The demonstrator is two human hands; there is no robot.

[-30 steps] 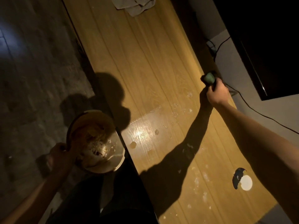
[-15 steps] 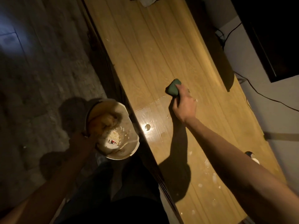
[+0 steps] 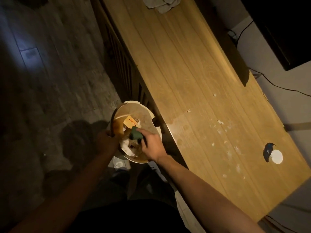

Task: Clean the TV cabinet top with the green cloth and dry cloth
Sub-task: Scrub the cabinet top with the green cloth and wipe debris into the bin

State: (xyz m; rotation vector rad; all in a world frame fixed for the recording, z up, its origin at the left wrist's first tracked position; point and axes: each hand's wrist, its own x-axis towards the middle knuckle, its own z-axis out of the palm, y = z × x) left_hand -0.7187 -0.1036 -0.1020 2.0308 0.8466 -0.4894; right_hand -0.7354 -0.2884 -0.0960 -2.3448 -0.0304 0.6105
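Observation:
The wooden TV cabinet top (image 3: pixel 185 68) runs from the top middle to the lower right, with white crumbs (image 3: pixel 220 122) scattered on its near part. My right hand (image 3: pixel 151 145) is shut on the bunched green cloth (image 3: pixel 135 134) and holds it over a pale round bin (image 3: pixel 152 115) beside the cabinet's front edge. My left hand (image 3: pixel 106 140) grips the bin's left rim. Scraps and a yellow card lie inside the bin. A crumpled pale dry cloth (image 3: pixel 162 4) lies at the far end of the top.
A round cable hole with a white cap (image 3: pixel 275 156) is in the cabinet top near the right. A dark TV (image 3: pixel 277 31) hangs at the upper right, with black cables (image 3: pixel 276 84) trailing behind the cabinet. Tiled floor (image 3: pixel 42 81) fills the left.
My right hand has swept the green cloth from the back of the cabinet top, across it and off the front edge, to above the bin. The bin has come closer to the cabinet edge.

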